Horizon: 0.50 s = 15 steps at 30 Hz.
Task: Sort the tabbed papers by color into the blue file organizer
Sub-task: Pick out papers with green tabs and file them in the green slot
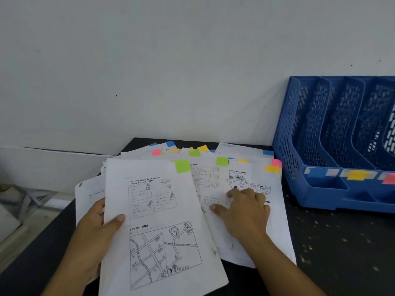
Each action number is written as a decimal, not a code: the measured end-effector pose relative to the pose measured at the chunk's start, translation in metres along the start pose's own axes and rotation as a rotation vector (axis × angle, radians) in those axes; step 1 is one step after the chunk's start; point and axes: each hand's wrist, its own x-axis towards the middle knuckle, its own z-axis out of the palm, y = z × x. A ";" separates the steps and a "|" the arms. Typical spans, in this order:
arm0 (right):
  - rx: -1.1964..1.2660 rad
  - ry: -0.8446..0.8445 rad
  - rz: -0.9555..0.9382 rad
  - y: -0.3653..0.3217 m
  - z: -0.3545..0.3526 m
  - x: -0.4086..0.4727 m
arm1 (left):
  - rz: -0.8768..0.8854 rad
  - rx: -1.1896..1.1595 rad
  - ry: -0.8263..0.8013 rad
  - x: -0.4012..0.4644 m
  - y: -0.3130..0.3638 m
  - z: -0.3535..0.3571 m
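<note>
Left hand (96, 229) grips green-tabbed paper (158, 221) by its edge.

worksheet (158, 210) print too blurred to read

Left hand (97, 229) grips green-tabbed sheet (158, 227) at lower centre, thumb on top. Right hand (245, 210) rests, fingers curled, on fanned papers (275, 210) right of it. Tabs pink, yellow, blue, green along top edges. Blue organizer (337, 144) at right edge on dark desk (342, 242), near the papers.
</note>
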 end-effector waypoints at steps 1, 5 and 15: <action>-0.025 0.004 0.018 0.001 -0.001 0.001 | 0.004 -0.007 0.001 0.000 0.001 0.000; -0.033 0.011 0.061 0.005 -0.003 0.004 | 0.029 -0.046 0.029 -0.001 0.004 0.003; 0.096 0.032 0.082 0.002 -0.004 0.013 | 0.050 0.015 0.038 -0.003 0.004 0.023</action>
